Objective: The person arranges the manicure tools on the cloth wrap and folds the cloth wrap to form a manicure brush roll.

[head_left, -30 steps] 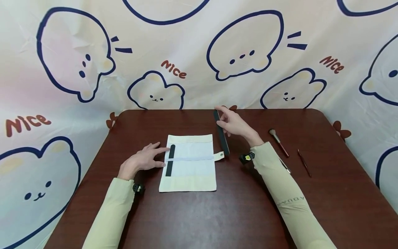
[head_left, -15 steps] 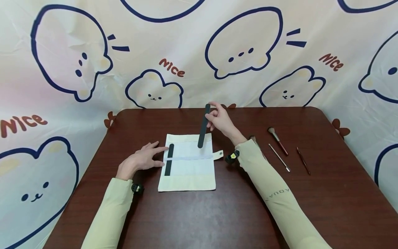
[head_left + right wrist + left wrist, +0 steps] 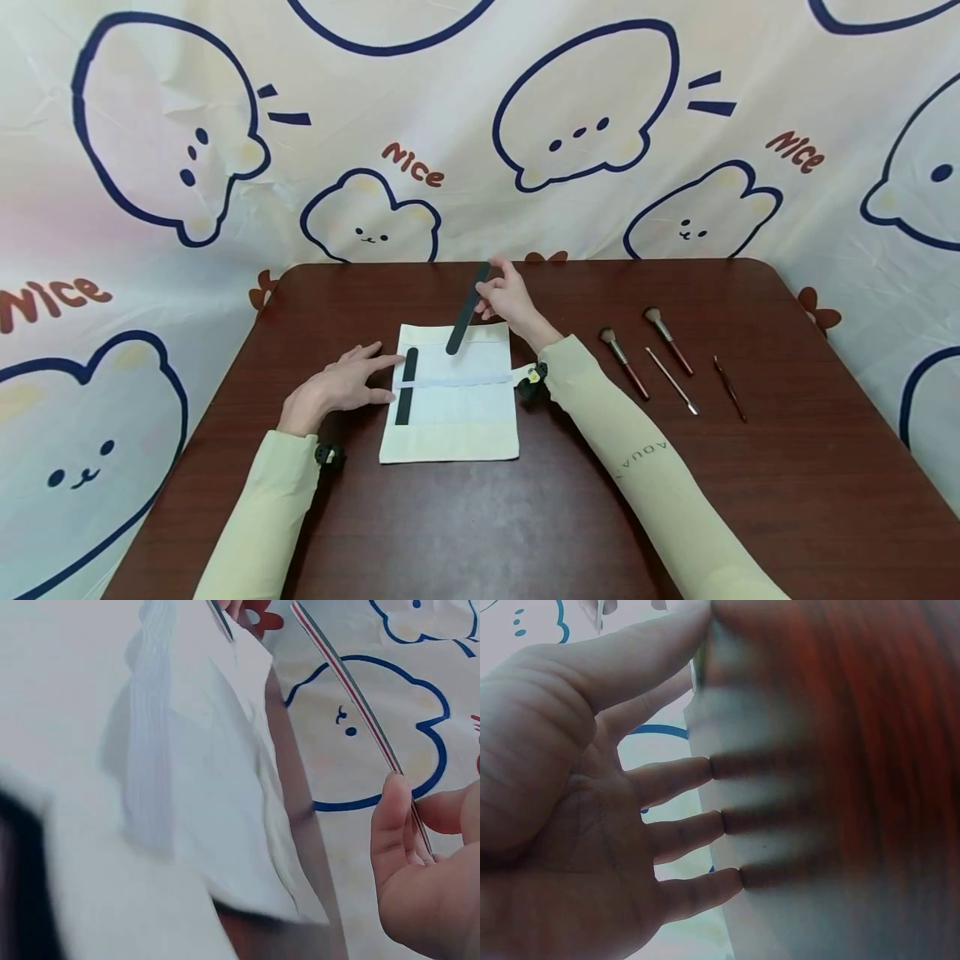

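Note:
A dark nail file (image 3: 465,317), pinched between thumb and fingers of my right hand (image 3: 513,302), slants above the upper part of a white fabric roll-up case (image 3: 450,444). In the right wrist view the file (image 3: 346,686) appears edge-on, with a red and white layered core. An elastic band (image 3: 468,382) runs across the middle of the case. Another dark nail file (image 3: 403,410) lies under that band along the left side. My left hand (image 3: 337,387) spreads its fingers at the case's left edge, thumb and forefinger touching it. Its other fingertips (image 3: 731,879) rest on the table.
To the right lie two makeup brushes (image 3: 624,364) (image 3: 667,340), a slim metal tool (image 3: 672,382) and a thin dark-red stick (image 3: 730,389). The case's snap tab (image 3: 521,375) is partly behind the right wrist camera. A patterned cloth (image 3: 465,217) hangs behind the brown table (image 3: 450,533).
My right hand has carried the nail file leftward from beside the case to above it, tilting it further. My left hand stays at the case's left edge.

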The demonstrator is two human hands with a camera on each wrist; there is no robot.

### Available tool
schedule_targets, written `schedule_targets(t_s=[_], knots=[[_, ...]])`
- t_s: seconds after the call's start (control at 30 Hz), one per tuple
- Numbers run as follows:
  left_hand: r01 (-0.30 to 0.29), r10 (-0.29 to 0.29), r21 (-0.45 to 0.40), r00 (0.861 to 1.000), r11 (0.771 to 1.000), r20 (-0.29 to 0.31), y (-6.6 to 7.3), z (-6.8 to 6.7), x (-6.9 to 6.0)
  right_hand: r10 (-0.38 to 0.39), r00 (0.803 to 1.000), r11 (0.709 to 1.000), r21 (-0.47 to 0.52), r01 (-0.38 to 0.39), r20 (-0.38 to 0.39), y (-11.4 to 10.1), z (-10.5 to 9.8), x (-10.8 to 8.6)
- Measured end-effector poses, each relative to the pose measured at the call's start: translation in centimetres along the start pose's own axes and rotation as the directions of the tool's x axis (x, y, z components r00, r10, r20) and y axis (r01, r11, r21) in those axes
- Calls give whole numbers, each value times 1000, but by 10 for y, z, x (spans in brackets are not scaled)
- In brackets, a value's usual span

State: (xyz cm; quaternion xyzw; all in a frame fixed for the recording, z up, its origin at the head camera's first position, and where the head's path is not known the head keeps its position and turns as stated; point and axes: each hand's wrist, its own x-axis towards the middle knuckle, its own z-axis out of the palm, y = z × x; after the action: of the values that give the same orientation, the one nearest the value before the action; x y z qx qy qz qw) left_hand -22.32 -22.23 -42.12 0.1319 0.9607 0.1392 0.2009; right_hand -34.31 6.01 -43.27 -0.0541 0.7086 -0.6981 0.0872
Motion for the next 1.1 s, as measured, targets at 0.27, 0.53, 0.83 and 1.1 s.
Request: schedule_targets(t_s=[0.27, 0.53, 0.83, 1.1], knots=[[6, -6, -9, 1000, 1000, 8, 0, 1, 0, 10, 1000, 998, -57, -10, 2, 0, 20, 5], [4, -4, 0, 1000, 1000, 3, 0, 0, -2, 20, 1000, 997, -81, -19, 6, 3, 33, 5], [-5, 5, -3, 1000, 1000, -4, 0, -1, -4, 51, 998, 991, -128, -46, 40, 14, 39, 6], [-7, 7, -11, 1000, 1000, -1, 1, -1, -2, 72, 994, 989, -135, -61, 81, 17, 44, 3]])
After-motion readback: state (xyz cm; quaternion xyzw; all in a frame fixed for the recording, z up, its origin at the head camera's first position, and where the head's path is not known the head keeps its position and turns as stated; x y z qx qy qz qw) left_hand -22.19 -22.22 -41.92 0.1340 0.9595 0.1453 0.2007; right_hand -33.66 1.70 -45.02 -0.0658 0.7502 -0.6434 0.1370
